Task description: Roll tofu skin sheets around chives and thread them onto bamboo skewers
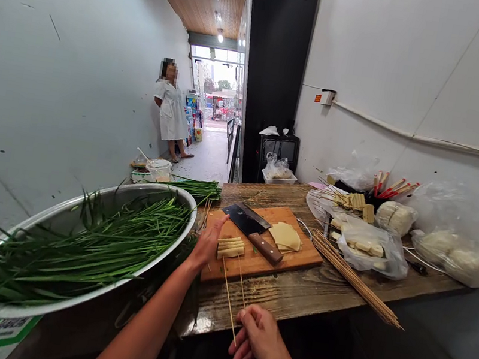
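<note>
On the wooden worktop [293, 297] lies an orange-brown cutting board [263, 262]. The left hand [208, 241] rests on the board's left edge, fingers stretched and loosely open, its fingertips just beside a small stack of pale folded tofu-skin strips [231, 247]; whether they touch the stack cannot be told. Two thin bamboo skewers [230, 293] run from that stack toward the near edge of the worktop. The right hand [257, 339] is at the near edge, fingers curled and pinching the near end of at least one skewer.

On the middle of the board lies a cleaver [252, 229], its dark blade pointing far left and its wooden handle pointing near right. Just right of the handle is a small pile of flat yellowish tofu-skin sheets [285, 236].

To the left, a large metal basin [80, 294] holds long green chives [74, 244]; another bundle of chives [197, 187] lies on the far left of the worktop. To the right of the board, a long bundle of bare skewers [355, 278] lies slantwise, its tips reaching over the near edge. Beyond it are clear plastic bags [369, 245] with pale pieces of food, and more bags [459, 254] against the right-hand wall, with red-tipped chopsticks [395, 187] standing behind.

Far off, a tall black refrigerator [275, 70] stands by the right wall, and a person in a white dress [171, 111] leans against the left wall near the open doorway.
</note>
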Demonstrator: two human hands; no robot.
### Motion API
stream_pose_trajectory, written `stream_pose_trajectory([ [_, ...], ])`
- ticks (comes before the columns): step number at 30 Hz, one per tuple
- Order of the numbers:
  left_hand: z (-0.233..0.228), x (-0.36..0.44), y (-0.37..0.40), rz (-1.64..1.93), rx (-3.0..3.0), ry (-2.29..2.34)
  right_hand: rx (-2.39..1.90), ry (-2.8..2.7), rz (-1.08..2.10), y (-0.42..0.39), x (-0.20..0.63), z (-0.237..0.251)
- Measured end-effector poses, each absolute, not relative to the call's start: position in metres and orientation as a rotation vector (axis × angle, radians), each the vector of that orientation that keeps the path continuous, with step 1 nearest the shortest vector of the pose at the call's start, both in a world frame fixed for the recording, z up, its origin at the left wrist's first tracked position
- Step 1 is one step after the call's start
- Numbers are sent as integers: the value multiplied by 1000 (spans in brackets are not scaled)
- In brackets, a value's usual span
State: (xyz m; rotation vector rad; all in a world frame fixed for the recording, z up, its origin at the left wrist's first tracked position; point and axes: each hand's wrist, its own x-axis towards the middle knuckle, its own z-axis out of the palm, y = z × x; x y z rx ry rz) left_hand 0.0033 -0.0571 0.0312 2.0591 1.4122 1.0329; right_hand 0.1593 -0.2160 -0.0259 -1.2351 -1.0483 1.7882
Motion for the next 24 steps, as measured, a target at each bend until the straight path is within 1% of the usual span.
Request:
stream_pose_trajectory([
  [4, 26, 21, -67, 628, 2574, 1358, -1147, -982, 1837, -218, 156, -22],
  [8, 9, 38, -69, 450, 2815, 1516, -1156, -1009, 1750, -216, 154, -25],
  [11, 0, 43, -67, 384, 2819, 1583, -1177, -1129, 1700, -213, 156, -30],
  [16, 1, 43, -67, 307, 2796, 1594, -1239, -1271, 1635, -213, 161, -32],
  [20, -1, 43, -66, 316, 2798, 1596, -1317, -1324, 1522, -218, 159, -31],
  [24, -5, 41, -62, 384, 2820, 1587, -1323, -1323, 1502, -219, 155, -31],
])
